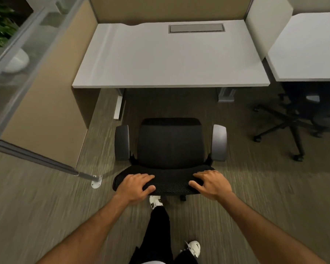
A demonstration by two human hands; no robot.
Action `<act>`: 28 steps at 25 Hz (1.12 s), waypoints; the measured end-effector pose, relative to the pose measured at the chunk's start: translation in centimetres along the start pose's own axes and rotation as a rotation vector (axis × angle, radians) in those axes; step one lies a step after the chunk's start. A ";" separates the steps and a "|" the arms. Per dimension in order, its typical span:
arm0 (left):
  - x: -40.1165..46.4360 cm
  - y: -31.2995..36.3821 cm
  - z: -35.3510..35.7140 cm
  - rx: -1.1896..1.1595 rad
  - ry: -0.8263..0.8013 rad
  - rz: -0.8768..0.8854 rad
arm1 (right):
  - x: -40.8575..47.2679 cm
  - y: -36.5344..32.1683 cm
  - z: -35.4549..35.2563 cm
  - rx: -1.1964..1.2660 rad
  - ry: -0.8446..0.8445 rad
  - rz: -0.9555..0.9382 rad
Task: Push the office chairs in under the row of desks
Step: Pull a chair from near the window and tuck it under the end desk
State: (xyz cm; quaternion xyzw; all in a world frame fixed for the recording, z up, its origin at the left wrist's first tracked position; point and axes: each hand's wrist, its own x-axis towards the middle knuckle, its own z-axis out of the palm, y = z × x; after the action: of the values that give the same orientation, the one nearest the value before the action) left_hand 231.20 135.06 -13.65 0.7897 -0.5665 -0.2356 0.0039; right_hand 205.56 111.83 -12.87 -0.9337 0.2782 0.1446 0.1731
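A black office chair (170, 145) with grey armrests stands on the carpet facing a white desk (170, 60), a short gap in front of the desk's near edge. Its mesh backrest top (171, 182) is nearest me. My left hand (136, 184) grips the left part of the backrest top. My right hand (211, 184) grips the right part. At the right, a second dark chair (301, 115) sits partly under the neighbouring white desk (309, 52), its wheeled base sticking out.
A tan partition panel (46, 103) with a metal foot (95, 182) stands close on the left of the chair. A white divider (265, 25) separates the two desks. Desk legs (226, 95) flank the opening. My feet are just behind the chair.
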 end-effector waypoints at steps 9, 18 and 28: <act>12.0 -7.4 -7.1 0.046 -0.049 0.060 | 11.9 -0.1 -5.3 0.011 -0.001 0.094; 22.4 -17.3 -13.9 0.087 -0.052 0.030 | 24.9 -2.5 -7.7 0.100 0.008 0.154; 30.2 -22.9 -19.5 0.102 -0.025 -0.025 | 35.0 -4.0 -11.0 0.165 -0.014 0.137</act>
State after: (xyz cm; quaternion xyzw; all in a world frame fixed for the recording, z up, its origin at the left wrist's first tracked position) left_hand 266.47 111.06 -13.67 0.7928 -0.5679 -0.2165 -0.0464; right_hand 237.88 94.09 -14.82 -0.8940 0.3511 0.1393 0.2409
